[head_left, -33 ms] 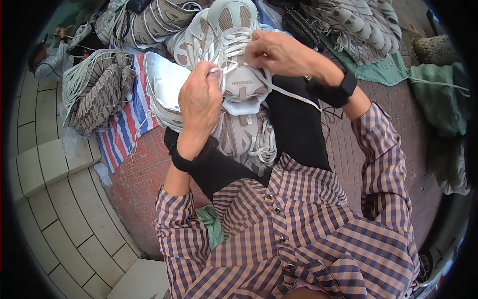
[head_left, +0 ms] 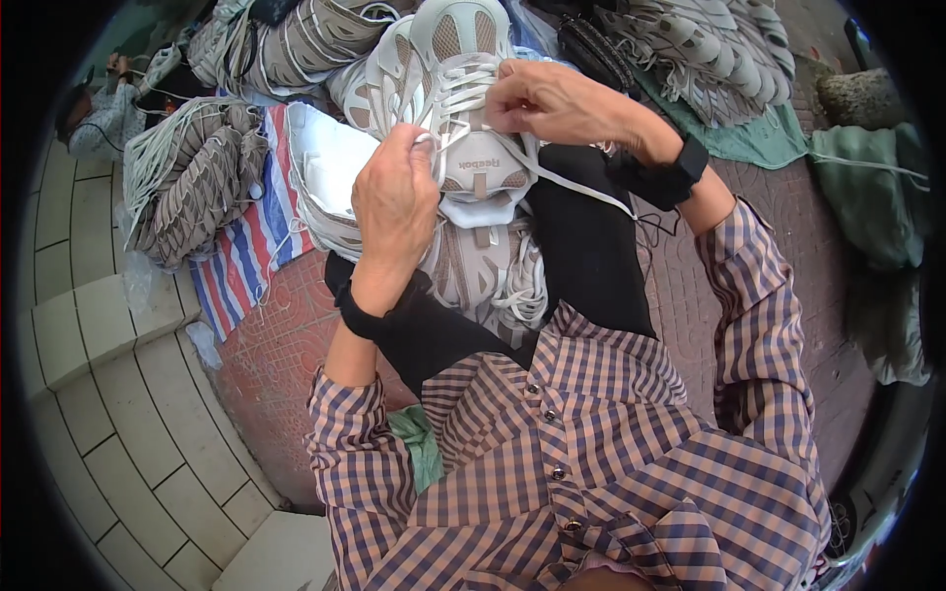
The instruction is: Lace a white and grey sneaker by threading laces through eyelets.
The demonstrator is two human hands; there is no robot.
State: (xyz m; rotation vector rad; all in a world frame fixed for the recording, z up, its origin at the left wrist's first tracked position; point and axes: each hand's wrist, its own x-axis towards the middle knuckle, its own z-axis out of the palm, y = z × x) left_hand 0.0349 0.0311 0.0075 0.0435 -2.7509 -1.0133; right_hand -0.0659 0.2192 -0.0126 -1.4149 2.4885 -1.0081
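A white and beige sneaker upper (head_left: 463,108) lies between my hands, its toe pointing away and its pale tongue (head_left: 485,163) toward me. White laces cross its eyelets. My left hand (head_left: 397,192) pinches a white shoelace (head_left: 425,139) between thumb and finger at the upper's left side. On the right edge, my right hand (head_left: 547,103) has its fingers curled closed against the eyelet row; what they grip is hidden. A loose lace end (head_left: 586,187) trails right over my black-clad leg. Below the tongue, another laced upper (head_left: 478,271) rests between my legs.
Stacked uppers stand at left (head_left: 187,187), and more bundles (head_left: 700,59) lie at the far right on green sheeting (head_left: 759,138). A striped sheet (head_left: 232,276) covers part of the red paving. Green sacks (head_left: 872,187) stand at right. Another person (head_left: 99,118) is at far left.
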